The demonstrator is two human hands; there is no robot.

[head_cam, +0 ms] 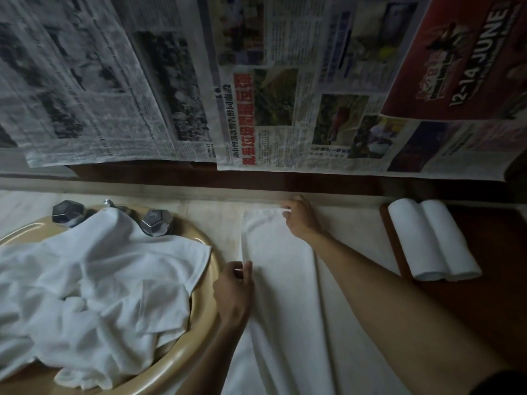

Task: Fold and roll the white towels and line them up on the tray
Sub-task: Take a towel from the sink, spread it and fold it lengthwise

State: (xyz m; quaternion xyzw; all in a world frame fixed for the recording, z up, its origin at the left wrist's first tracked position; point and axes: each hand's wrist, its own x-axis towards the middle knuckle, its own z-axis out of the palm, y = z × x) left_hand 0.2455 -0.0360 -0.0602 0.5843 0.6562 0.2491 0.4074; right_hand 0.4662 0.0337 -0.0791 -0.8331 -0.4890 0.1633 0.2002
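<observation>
Long white towel strip (281, 280), folded lengthwise, lies flat on the pale stone worktop (350, 220), running from the back wall toward the person. It sits between the beige round basin (199, 306) and the dark wooden tray (467, 269).

Right hand (299, 218): fingers pinch the far right corner of the strip, close to the wall. Left hand (233, 289): thumb and fingers pinch the strip's left edge about midway along, just beside the basin rim. Judgement: the two pinches hold the layers square and taut so the long edges line up before rolling; the fold appears finished or nearly so, the roll not yet begun.

Two rolled white towels (433, 240) lie side by side, touching, at the left end of the tray, long axes parallel. Judgement: they set the pattern; the next roll would go to their right, where bare tray shows.

Loose pile of unfolded white towels (94, 283) fills the basin and drapes over its rim, partly covering the chrome faceted tap handles (155, 222). Several pieces remain, so the task is judged early.

Newspaper sheets (256, 86) cover the wall above the worktop.

Risk: light is dim; layer alignment at the near end cannot be told.
</observation>
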